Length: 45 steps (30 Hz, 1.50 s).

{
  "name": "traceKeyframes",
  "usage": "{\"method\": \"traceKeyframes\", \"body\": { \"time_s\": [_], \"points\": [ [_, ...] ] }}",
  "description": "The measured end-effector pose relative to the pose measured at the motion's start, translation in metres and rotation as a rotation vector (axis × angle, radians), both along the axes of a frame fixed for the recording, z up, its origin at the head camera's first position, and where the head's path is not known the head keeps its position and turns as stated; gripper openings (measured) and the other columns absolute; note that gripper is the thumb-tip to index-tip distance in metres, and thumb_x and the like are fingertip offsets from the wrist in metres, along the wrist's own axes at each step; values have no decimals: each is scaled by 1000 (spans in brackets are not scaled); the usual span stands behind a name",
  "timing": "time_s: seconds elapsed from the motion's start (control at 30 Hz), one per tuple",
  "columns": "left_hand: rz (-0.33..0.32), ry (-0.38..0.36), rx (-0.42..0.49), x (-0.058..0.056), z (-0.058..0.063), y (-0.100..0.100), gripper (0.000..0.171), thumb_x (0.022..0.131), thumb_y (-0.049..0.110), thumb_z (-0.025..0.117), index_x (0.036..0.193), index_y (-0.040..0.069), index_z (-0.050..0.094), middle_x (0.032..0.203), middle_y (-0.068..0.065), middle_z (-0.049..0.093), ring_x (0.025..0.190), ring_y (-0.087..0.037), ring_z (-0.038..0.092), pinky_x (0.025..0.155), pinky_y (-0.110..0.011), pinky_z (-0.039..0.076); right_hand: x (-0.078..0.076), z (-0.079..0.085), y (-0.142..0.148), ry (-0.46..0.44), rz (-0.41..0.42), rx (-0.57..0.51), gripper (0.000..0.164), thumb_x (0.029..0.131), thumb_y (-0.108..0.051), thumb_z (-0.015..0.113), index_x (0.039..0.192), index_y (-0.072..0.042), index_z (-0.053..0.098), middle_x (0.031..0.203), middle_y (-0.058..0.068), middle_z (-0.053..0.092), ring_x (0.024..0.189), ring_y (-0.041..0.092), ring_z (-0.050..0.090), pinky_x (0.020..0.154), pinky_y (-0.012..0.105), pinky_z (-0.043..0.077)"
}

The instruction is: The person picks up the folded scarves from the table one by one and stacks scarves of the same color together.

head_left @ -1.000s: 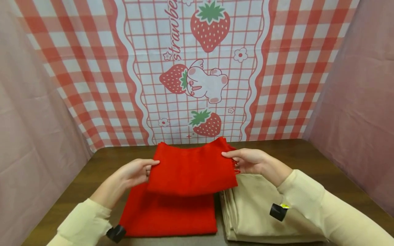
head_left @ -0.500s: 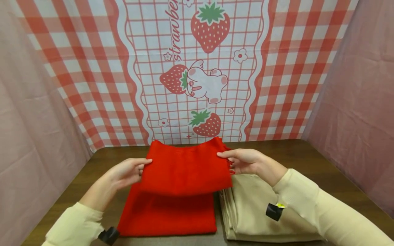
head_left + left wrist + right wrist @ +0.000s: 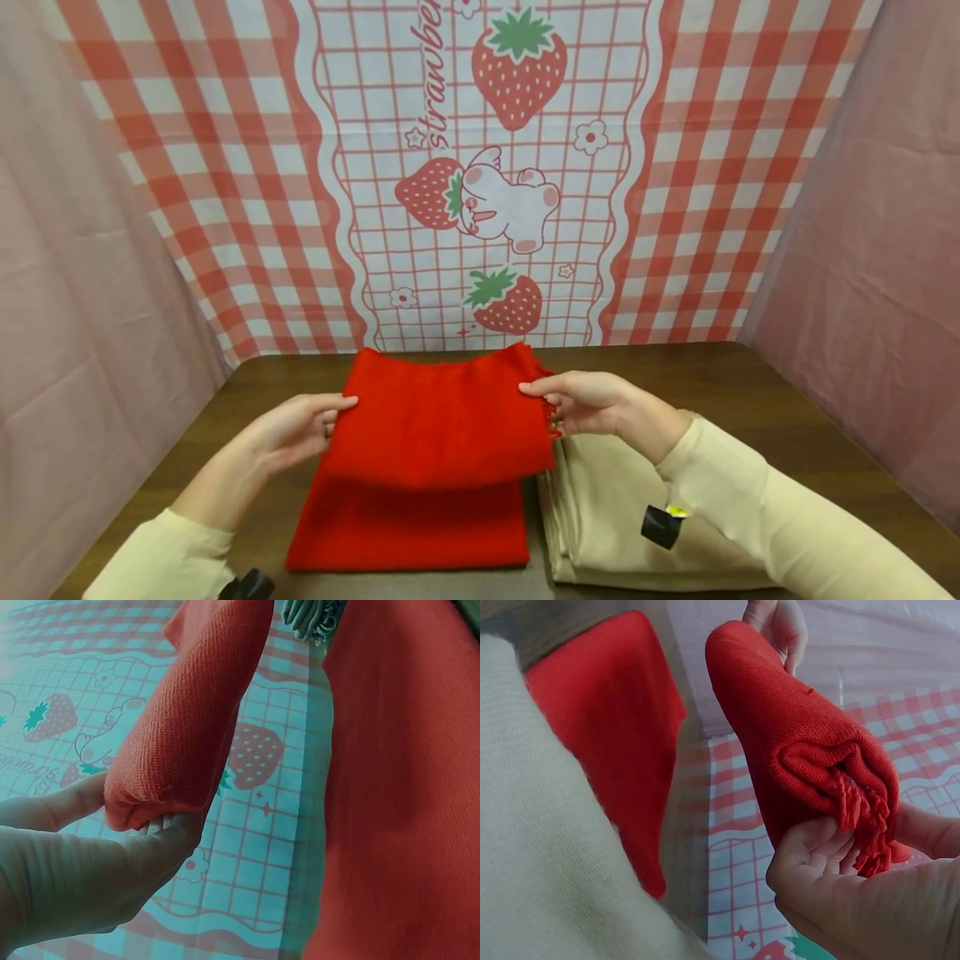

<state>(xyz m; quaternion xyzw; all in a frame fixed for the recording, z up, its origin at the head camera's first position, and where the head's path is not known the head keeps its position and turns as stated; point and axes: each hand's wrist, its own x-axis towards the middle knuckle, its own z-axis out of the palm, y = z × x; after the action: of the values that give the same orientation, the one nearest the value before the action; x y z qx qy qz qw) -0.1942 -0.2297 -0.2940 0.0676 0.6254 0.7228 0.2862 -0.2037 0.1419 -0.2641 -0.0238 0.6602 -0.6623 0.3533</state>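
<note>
Between both hands hangs a folded red scarf (image 3: 442, 425), raised over a flat folded red cloth (image 3: 420, 533). My left hand (image 3: 296, 425) pinches its left end, thumb on the near face. On the right end, my right hand (image 3: 592, 400) grips the scarf beside its tassels. In the right wrist view, the rolled layers and red fringe (image 3: 862, 817) sit between thumb and fingers. Seen from the left wrist, the scarf (image 3: 180, 720) is a thick, rounded fold with fingers tucked under it. The lower red cloth (image 3: 405, 780) lies apart from it there.
A stack of folded beige cloth (image 3: 630, 517) lies right of the lower red cloth, beneath my right forearm. Both are on a brown wooden table (image 3: 697, 367). A strawberry-print checked cloth (image 3: 480, 192) hangs behind, with pink curtains (image 3: 862, 208) at the sides.
Both hands have shifted left with the raised red scarf, then slightly lower. Their grip on its two ends looks the same. The lower red cloth and beige stack stay put.
</note>
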Motion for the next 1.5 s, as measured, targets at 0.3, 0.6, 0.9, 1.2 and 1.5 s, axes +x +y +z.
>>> {"method": "traceKeyframes", "body": {
  "time_s": [0.3,0.6,0.9,1.2,1.5],
  "points": [
    [1,0,17,7,-5,-10,15,101,20,43,110,14,53,101,7,67,94,-10,63,88,-28,52,5,-5,-7,6,32,-2,11,99,-20,45,93,-10,46,81,-2,54,73,14,49,74,28,46],
    [-20,8,4,12,-13,-21,15,102,20,43,107,17,57,102,7,66,93,-10,62,87,-30,51,7,-15,-16,-28,7,2,12,98,-17,48,90,-9,49,75,-3,53,69,13,47,71,26,45],
    [-55,24,2,17,-13,-28,19,102,20,43,103,19,61,100,8,69,92,-9,65,87,-30,53,11,-24,-21,-39,6,28,13,97,-19,50,88,-12,55,80,-3,60,73,14,51,72,26,51],
    [-91,25,-8,20,-24,-30,18,102,20,41,105,18,59,99,8,70,92,-9,66,86,-29,53,16,-35,-24,-55,-31,51,13,96,-18,54,87,-9,57,81,-1,63,75,13,58,74,28,55],
    [-96,9,-3,23,-33,-33,19,102,19,41,104,18,60,97,8,70,89,-8,66,84,-29,54,23,-44,-25,-36,-73,79,19,94,-16,56,106,-2,53,89,3,64,82,15,61,77,30,56]
  ]
}}
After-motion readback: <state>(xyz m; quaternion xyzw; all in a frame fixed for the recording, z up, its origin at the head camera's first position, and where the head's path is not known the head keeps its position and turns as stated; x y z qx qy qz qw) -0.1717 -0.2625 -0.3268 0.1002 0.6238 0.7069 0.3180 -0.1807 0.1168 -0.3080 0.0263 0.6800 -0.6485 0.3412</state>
